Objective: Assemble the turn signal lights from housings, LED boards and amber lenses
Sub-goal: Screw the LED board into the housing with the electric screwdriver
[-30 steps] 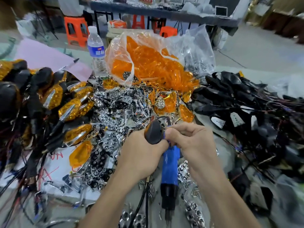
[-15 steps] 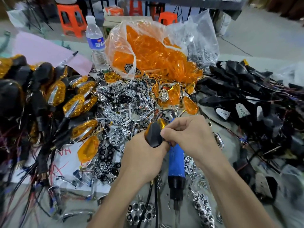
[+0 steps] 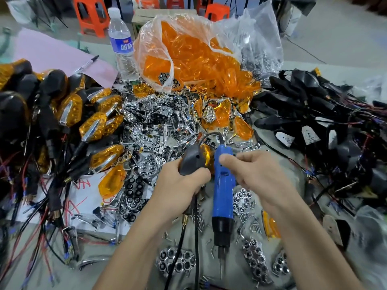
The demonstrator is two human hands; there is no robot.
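"Workshop floor, orange stools (image 3: 92, 15) behind, desk (image 3: 297, 174) buried in parts. Where's the light?"

"Mid-desk. My left hand (image 3: 180, 185) is clenched round the black housing (image 3: 191, 162), with the amber lens (image 3: 207, 158) facing away, just left of the blue screwdriver (image 3: 223, 185)."

"The driver's axis?"

"It runs toward the near edge with the bit nearest me, so I judge it must turn about. My right hand (image 3: 255, 174) is nearer, thumb on its top. The fingers are curled, but the grip itself is hidden."
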